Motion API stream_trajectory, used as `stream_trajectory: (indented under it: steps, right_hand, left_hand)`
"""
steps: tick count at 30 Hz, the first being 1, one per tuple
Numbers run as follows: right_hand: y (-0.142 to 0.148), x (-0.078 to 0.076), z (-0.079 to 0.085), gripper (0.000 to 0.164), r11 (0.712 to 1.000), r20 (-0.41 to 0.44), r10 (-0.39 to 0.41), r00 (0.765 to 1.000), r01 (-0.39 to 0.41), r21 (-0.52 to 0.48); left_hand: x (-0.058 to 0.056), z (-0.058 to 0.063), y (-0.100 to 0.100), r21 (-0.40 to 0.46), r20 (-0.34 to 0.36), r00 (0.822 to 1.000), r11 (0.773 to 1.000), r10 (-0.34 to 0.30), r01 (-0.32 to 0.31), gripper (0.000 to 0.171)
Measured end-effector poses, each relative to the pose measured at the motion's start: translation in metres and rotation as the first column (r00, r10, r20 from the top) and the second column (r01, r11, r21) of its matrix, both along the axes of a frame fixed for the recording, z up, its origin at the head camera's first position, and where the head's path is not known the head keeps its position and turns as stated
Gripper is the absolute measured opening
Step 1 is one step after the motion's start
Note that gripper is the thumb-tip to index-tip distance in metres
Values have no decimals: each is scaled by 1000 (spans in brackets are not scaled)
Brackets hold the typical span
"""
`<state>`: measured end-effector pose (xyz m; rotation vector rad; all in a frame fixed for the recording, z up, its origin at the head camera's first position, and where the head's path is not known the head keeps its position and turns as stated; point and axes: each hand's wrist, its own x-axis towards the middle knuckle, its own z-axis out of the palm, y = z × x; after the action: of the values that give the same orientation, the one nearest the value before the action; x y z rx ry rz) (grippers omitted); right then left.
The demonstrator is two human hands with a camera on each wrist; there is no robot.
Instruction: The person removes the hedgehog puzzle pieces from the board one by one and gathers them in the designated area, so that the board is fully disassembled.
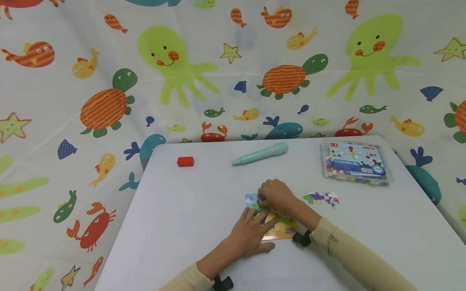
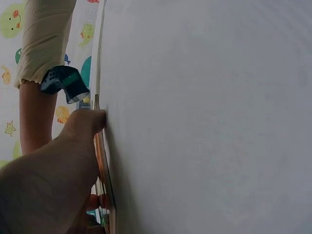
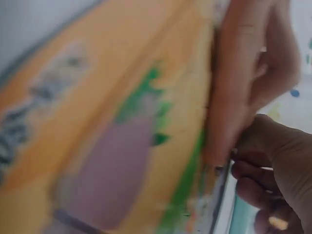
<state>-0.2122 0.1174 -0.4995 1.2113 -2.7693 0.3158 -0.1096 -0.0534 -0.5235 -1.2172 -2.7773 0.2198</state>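
A colourful jigsaw puzzle board (image 1: 278,232) lies on the white table before me. My left hand (image 1: 247,234) rests over its lower left part, fingers spread and straight, thumb out beside the near edge. At the board's top edge, my right hand (image 1: 276,196) has its fingers curled down and pinches what looks like a puzzle piece, mostly hidden by the fingers. In the right wrist view the right hand (image 3: 287,161) is close to the board's edge, and the left fingers (image 3: 234,87) lie across the blurred picture. Joined loose puzzle pieces (image 1: 318,197) lie right of the board.
A red block (image 1: 185,161) sits at the back left. Behind the board lies a mint green pen-shaped tool (image 1: 260,154). A clear plastic case (image 1: 356,163) of small coloured parts is at the back right. A sea-animal printed cloth (image 1: 247,81) hangs behind the table.
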Motion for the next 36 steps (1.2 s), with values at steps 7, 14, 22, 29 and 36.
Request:
stream_trajectory:
  steps: [7,14,22,29,36]
  right_hand:
    - [8,-9,2,8,949,464,-33,885,173,-263]
    - [15,-11,5,9,904,679,-43,733,317,-286]
    - [42,-17,28,14,858,738,-57,672,411,-308]
    - [120,-23,40,18,884,784,-174,596,445,-142]
    - [156,-24,21,18,896,807,-198,557,437,-82]
  left_hand:
    - [1,0,-1,-4,-22,1000,1000,3,-3,76]
    - [2,-1,0,11,-47,999,1000,-4,5,76]
    - [1,-2,-2,24,-46,999,1000,7,-5,76]
    - [1,-3,-3,22,-39,999,1000,9,-9,75]
    - [2,-3,-1,22,-22,1000,1000,16,-15,75]
